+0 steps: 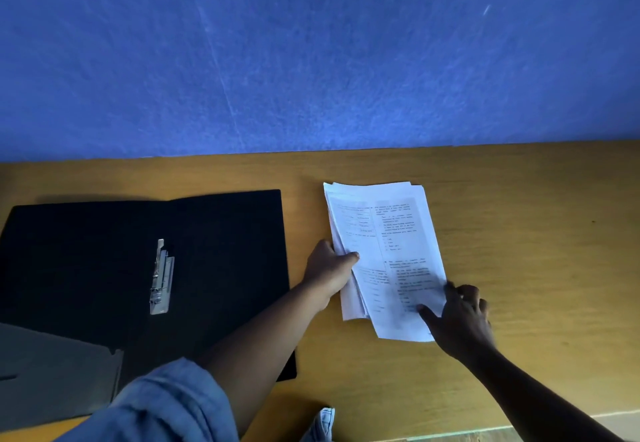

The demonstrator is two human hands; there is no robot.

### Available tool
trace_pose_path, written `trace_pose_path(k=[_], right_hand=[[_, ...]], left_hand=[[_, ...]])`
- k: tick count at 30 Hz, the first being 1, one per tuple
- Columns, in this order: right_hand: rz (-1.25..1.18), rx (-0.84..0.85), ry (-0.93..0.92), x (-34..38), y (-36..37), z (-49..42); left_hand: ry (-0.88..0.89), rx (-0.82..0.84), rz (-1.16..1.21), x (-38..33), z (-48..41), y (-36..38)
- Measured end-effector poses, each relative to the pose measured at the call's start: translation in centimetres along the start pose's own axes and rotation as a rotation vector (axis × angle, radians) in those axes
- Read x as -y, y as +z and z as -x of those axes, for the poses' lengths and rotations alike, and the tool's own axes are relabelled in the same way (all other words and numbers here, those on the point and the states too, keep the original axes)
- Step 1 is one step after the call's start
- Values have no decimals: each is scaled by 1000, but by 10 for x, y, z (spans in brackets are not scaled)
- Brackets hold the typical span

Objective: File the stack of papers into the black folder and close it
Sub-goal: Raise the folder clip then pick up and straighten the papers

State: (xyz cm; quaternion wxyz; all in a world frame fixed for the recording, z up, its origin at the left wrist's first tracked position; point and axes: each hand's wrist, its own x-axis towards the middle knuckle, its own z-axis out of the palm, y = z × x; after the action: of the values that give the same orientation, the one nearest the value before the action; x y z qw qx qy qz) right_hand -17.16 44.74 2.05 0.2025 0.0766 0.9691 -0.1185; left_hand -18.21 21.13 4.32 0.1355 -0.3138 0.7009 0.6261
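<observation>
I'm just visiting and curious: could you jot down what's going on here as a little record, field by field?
surface: wooden desk against a blue wall
papers: loose, uneven stack of papers lying right of the folder
folder: black folder lying open, metal clip at its middle, no sheets in it
left hand: left hand grips the stack's left edge, thumb on top
right hand: right hand with fingers pressing the stack's near right corner
other: grey item at near left, partly over the folder
stage: papers not yet filed
</observation>
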Motion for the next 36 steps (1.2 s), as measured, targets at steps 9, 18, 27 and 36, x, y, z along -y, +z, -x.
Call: trace_pose_path(k=[9,18,27,36], right_hand=[[-224,-27,-26,0,-9,-9],[-1060,629,12,58,-10,39],[-1106,638,41,146,63,109],[-984,713,-342,176,44,94]], left_hand=[[21,240,7,12,19,-28],[-222,197,360,80,74,-127],[-155,-75,470,136,117,-191],[-14,35,537,126,95,-265]])
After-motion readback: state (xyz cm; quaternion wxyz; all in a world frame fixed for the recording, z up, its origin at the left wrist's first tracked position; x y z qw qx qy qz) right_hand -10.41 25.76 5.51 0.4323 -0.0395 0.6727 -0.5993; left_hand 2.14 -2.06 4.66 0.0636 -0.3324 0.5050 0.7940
